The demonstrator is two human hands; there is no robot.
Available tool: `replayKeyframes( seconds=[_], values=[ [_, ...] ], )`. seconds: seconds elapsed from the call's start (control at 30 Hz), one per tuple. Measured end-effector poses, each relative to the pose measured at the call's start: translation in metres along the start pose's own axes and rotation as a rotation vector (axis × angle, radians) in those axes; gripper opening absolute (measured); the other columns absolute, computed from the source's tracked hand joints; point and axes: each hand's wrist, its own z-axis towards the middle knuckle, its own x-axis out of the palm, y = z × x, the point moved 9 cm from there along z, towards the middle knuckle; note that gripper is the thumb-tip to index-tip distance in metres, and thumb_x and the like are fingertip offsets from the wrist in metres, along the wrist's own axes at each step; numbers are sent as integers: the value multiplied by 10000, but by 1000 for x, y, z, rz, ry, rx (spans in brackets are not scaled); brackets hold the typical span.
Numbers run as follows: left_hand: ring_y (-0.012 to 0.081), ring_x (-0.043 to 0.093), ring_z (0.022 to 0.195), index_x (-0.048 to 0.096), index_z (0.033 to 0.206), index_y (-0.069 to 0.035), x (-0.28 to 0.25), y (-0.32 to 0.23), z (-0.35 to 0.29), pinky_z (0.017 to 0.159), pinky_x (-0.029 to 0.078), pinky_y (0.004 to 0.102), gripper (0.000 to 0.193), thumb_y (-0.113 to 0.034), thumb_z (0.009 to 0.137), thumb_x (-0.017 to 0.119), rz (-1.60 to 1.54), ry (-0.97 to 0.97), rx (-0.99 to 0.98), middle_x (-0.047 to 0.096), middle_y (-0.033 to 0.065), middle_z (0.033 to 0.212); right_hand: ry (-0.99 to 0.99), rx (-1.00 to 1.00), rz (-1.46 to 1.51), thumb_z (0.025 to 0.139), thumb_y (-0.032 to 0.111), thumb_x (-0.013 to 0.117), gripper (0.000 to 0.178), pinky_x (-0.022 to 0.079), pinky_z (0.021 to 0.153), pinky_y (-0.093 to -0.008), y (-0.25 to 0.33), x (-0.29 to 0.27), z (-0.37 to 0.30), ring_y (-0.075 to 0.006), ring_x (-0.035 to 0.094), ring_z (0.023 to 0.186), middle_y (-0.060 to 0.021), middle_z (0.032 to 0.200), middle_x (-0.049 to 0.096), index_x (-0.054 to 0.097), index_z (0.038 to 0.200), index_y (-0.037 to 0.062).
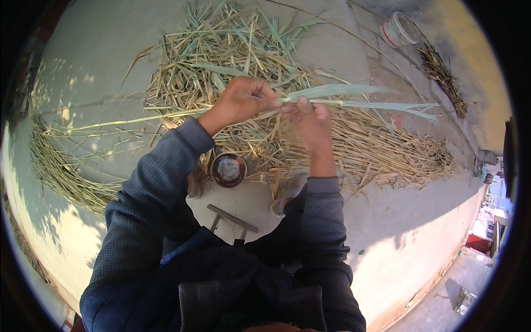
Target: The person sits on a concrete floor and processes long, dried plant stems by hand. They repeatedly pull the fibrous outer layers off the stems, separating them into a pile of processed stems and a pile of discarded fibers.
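Note:
A long green reed stalk (133, 120) stretches sideways in front of me, with broad pale green leaves (348, 90) fanning out at its right end. My left hand (246, 99) pinches the stalk where the leaves begin. Right beside it, my right hand (310, 119) has its thumb and fingers closed on the stalk at the leaf bases; its wrist side is slightly blurred. Beneath both hands spreads a heap of dry and green leaves and husks (188, 77).
Stripped green stalks (72, 171) lie bundled at the left, and straw-coloured stalks (398, 149) at the right. Between my feet are a dark round bowl (228, 169) and a T-shaped bar (232, 217). A white bucket (399, 30) lies at the far right near dark dry stems (442, 77).

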Motion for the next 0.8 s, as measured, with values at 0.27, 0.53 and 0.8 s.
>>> replayKeyframes(
  seconds=[0.27, 0.53, 0.8],
  values=[
    [51, 617, 695, 696, 943, -19, -40, 8, 4, 613, 481, 216, 197, -205, 943, 762, -273, -196, -108, 718, 17, 809, 72, -100, -55, 1023, 284, 643, 296, 612, 761, -320, 8, 7, -7, -229, 743, 879, -162, 994, 729, 600, 1071, -5],
    [222, 621, 622, 663, 899, -85, -144, 0, -7, 569, 463, 373, 191, -255, 907, 749, 938, -529, 167, 671, 54, 710, 48, -88, 28, 1023, 248, 639, 237, 624, 752, -354, 14, -20, -8, -230, 731, 849, -148, 996, 721, 620, 1069, 16],
    [322, 680, 806, 711, 944, -35, -62, 14, -19, 719, 516, 425, 290, -296, 847, 791, 152, 139, 139, 724, 124, 872, -71, -107, 24, 1009, 259, 663, 264, 622, 693, -318, 13, -35, 2, -224, 735, 809, -145, 918, 727, 626, 1080, 8]
  ],
)
